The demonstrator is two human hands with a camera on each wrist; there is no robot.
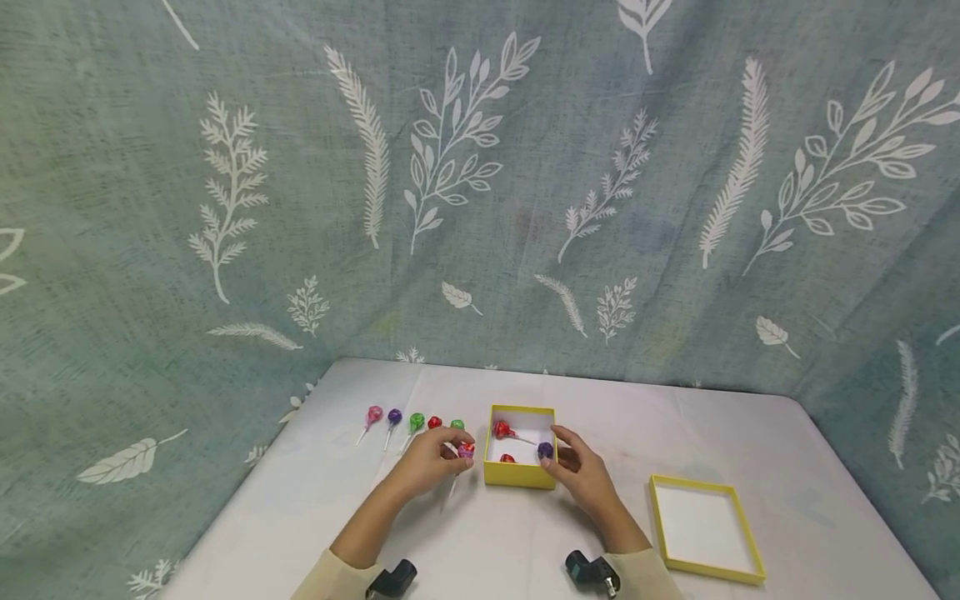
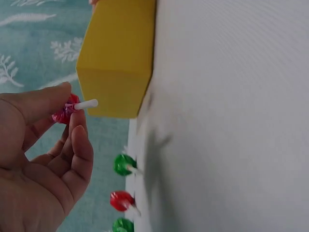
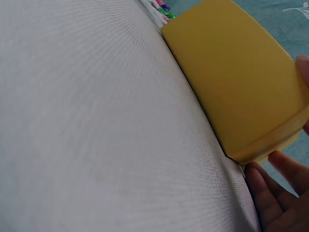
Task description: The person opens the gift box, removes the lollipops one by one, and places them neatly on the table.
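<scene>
Lollipop [image 1: 467,451] in a red-and-purple wrapper is being held clear of the bench [image 1: 622,433], just left of an open yellow box [image 1: 517,476]. The left hand [image 1: 429,460] is presenting a closed grip: thumb and fingertips are pinching the wrapped head, and the white stick is pointing down toward the surface. The right hand [image 1: 587,477] is clasping the box at its right side, its grip placing the thumb at the near rim and fingers against the right wall. Inside the box, one red lollipop [image 1: 502,429] is lying near the left wall, a second red lollipop [image 1: 507,458] is showing only partly behind the near wall, and a dark purple lollipop [image 1: 545,450] is sitting close to the right thumb. Beyond the left hand, five lollipops are lying in a row: pink [image 1: 374,413], purple [image 1: 394,416], green [image 1: 416,422], red [image 1: 434,422] and green [image 1: 457,425]. A shallow yellow lid [image 1: 708,529] is lying apart to the right, white inside upward. Leaf-patterned cloth [image 1: 517,283] is hanging behind the bench.
</scene>
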